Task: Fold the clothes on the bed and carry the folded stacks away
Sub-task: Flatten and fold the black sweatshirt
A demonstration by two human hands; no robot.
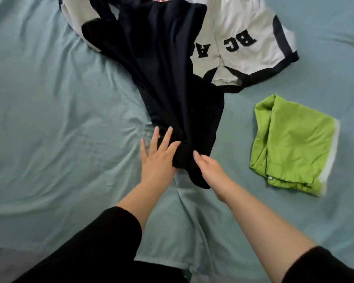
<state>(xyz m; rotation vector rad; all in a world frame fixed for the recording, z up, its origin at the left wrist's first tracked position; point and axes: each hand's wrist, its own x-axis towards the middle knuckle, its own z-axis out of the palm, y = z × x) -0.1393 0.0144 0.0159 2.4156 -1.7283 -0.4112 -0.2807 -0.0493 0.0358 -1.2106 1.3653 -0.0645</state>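
Fingers (pixel 165 138) of left hand (pixel 156 160) and right hand (pixel 209 168) on soft, bunched black garment (pixel 168 78)

white zip jacket (pixel 243 21), black block letters "BC" upside down, "A" across the zip, partly covered

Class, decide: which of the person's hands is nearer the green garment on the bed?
Right. The right hand grips the black garment on the side facing the green garment; the left hand rests on its far side.
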